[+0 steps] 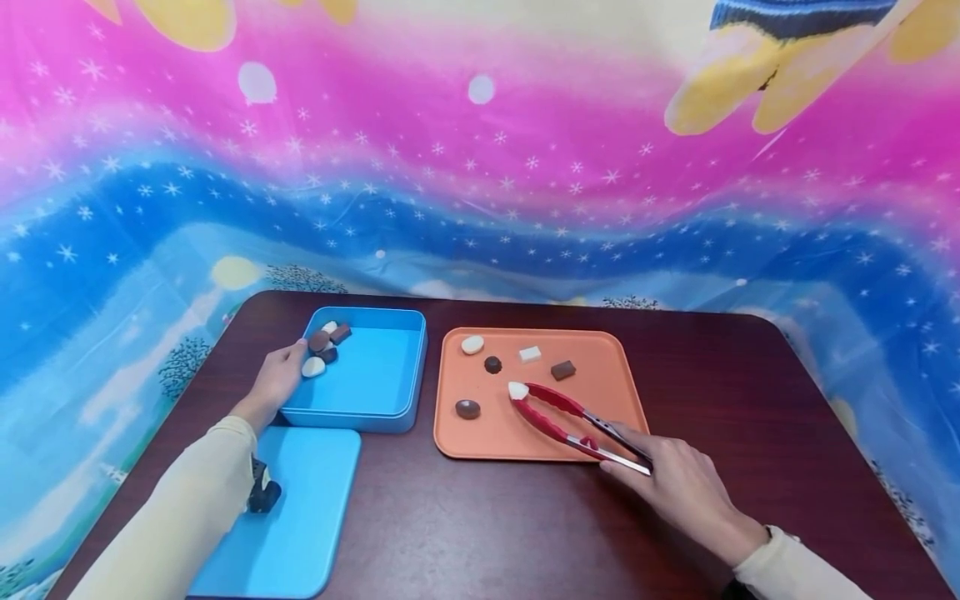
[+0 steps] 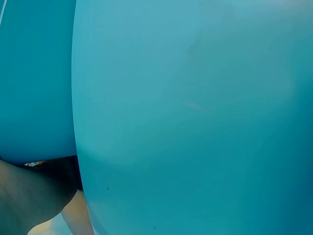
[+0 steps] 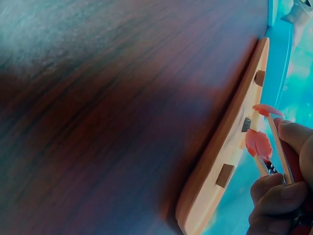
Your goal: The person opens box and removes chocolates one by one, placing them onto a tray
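My right hand (image 1: pixel 678 483) grips a pair of red-and-silver tongs (image 1: pixel 551 427). A small white chocolate-like piece (image 1: pixel 517 390) sits between the tong tips over the orange tray (image 1: pixel 540 440); in the right wrist view I cannot make it out between the tips. On the tray lie a white oval piece (image 1: pixel 472 344), a dark round one (image 1: pixel 492 364), a white block (image 1: pixel 529 354), a brown block (image 1: pixel 563 370) and a brown oval (image 1: pixel 468 408). My left hand (image 1: pixel 276 379) holds the left wall of the blue box (image 1: pixel 390 419), where several brown and white pieces (image 1: pixel 320 342) are heaped at the left.
A flat blue lid (image 1: pixel 307 517) lies on the dark wooden table (image 1: pixel 465 533) in front of the box, partly under my left forearm. The tray stands to the right of the box, with a narrow gap between. A patterned cloth (image 1: pixel 480 208) hangs behind the table.
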{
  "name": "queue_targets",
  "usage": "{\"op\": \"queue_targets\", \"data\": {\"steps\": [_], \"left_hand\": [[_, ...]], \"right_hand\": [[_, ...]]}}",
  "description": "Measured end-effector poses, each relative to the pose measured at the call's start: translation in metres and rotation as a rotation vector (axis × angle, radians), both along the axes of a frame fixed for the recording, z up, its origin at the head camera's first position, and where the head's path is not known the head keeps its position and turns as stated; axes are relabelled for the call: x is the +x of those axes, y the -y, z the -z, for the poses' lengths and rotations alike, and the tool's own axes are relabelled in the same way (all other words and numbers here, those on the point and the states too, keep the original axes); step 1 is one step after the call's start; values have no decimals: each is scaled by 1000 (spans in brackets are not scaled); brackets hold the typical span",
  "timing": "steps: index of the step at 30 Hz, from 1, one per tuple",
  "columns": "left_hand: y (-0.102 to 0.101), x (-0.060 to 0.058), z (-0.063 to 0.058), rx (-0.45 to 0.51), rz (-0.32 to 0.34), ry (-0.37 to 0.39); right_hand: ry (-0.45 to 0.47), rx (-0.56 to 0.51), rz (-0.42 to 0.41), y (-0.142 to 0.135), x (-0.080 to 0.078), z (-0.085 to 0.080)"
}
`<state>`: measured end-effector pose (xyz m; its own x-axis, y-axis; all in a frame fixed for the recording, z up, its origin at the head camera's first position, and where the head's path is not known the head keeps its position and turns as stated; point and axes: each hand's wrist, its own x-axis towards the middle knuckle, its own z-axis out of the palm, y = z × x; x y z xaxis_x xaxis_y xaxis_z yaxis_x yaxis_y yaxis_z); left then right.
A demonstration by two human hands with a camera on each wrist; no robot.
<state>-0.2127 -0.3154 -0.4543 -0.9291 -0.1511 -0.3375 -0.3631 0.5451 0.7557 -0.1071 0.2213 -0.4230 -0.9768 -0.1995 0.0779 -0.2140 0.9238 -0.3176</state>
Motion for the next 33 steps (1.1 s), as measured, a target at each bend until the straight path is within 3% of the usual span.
{"op": "queue_targets", "data": {"steps": [21, 27, 33], "left_hand": [[0, -1, 1, 16, -10, 24], [1, 3, 1, 2, -10, 9], [-1, 2, 0, 12, -6, 4]], "right_hand": [[-3, -13, -31, 17, -16, 7], [98, -18, -1, 20, -19, 1], [60, -60, 6, 23, -21, -12]]}}
